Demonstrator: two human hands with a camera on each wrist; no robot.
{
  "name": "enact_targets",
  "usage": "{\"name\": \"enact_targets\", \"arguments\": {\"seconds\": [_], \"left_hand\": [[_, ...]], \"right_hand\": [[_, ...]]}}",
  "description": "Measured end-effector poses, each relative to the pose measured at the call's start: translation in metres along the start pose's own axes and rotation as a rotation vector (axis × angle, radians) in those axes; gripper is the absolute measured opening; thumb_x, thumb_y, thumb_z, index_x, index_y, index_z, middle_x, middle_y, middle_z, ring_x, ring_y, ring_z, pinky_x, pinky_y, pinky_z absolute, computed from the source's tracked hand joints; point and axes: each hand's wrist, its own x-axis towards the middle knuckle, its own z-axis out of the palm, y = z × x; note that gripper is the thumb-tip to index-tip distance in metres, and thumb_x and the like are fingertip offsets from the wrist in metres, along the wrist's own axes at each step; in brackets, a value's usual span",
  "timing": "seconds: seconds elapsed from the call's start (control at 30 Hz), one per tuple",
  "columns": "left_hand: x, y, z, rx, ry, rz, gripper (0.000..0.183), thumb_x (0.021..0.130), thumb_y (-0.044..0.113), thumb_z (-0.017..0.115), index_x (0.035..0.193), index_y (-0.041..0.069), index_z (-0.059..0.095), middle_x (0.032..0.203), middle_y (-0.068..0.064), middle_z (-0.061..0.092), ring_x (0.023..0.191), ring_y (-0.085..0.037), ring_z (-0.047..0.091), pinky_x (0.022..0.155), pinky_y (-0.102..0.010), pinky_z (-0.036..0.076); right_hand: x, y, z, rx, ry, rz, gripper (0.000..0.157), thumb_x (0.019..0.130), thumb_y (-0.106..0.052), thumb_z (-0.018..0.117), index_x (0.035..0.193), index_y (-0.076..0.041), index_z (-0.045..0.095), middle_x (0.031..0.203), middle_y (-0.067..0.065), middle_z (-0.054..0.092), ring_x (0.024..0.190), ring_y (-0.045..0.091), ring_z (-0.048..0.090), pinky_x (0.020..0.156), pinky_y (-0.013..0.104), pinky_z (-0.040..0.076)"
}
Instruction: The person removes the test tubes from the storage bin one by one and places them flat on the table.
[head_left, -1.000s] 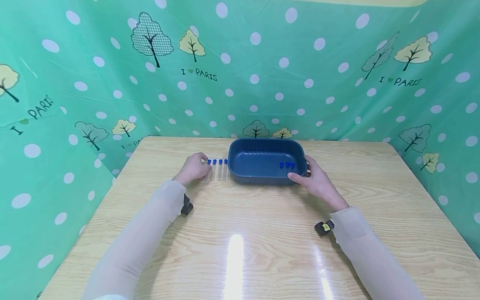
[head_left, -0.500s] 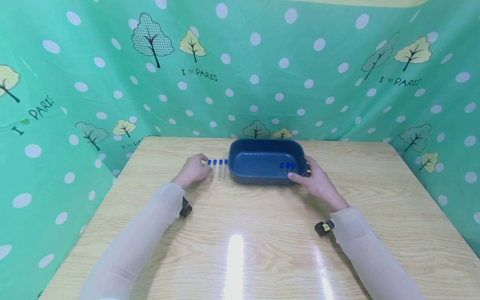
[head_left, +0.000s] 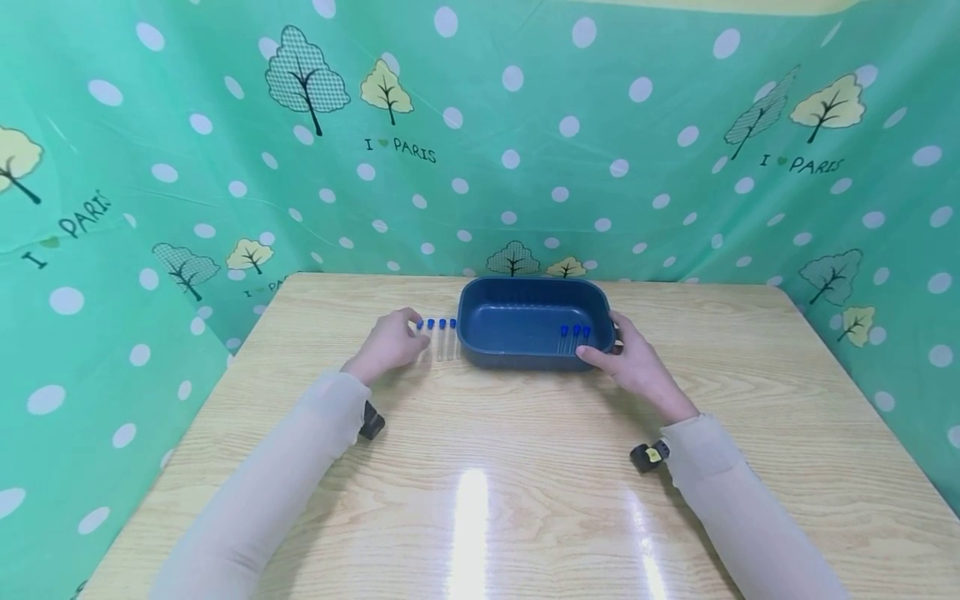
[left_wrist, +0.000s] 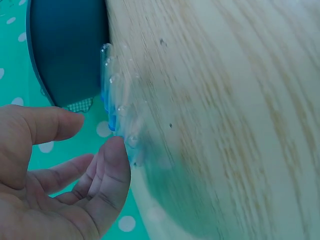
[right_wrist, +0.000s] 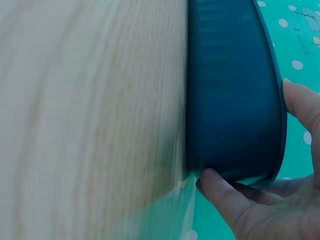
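My left hand (head_left: 392, 340) is at the left end of a row of clear test tubes (head_left: 441, 343) with blue caps, lying side by side on the table. In the left wrist view its thumb and bent fingers stand apart, the fingertips (left_wrist: 115, 150) overlapping the nearest tubes (left_wrist: 112, 90). The hand partly hides that end of the row. To the right of the tubes stands a dark blue plastic basin (head_left: 534, 361). Three more blue-capped tubes (head_left: 575, 333) are inside it at the right. My right hand (head_left: 628, 362) grips the basin's right end, thumb at the rim, fingers against the outer wall.
The basin and tubes are toward the back of the wood-grain table (head_left: 525, 467). A green polka-dot cloth (head_left: 480, 150) with tree prints hangs right behind the table's far edge and along both sides. Small black devices (head_left: 371, 421) sit on both wrists.
The left hand has shifted slightly to the right, its thumb reaching further over the nearest tubes. My right hand and the basin stay in place.
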Motion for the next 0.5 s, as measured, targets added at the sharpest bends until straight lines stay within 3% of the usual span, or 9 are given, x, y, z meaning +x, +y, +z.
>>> {"name": "enact_targets", "arguments": {"seconds": [0.23, 0.5], "left_hand": [[-0.0071, 0.005, -0.0001, 0.002, -0.004, 0.02, 0.048, 0.092, 0.024, 0.061, 0.132, 0.003, 0.047, 0.097, -0.011, 0.061, 0.084, -0.025, 0.059, 0.071, -0.037, 0.05], [-0.009, 0.0096, 0.0026, 0.015, 0.042, 0.087, 0.045, 0.089, 0.022, 0.063, 0.129, 0.002, 0.051, 0.092, -0.01, 0.061, 0.078, -0.022, 0.058, 0.068, -0.035, 0.049]], "right_hand": [[0.0006, 0.0005, 0.0, 0.0, -0.005, 0.002, 0.098, 0.086, -0.049, 0.065, 0.154, -0.012, 0.005, 0.151, 0.026, 0.025, 0.128, 0.044, 0.041, 0.096, 0.053, 0.044], [0.0002, 0.0004, -0.0005, -0.008, -0.007, 0.006, 0.097, 0.087, -0.049, 0.064, 0.154, -0.013, 0.004, 0.151, 0.026, 0.025, 0.129, 0.044, 0.04, 0.096, 0.053, 0.043]]}}
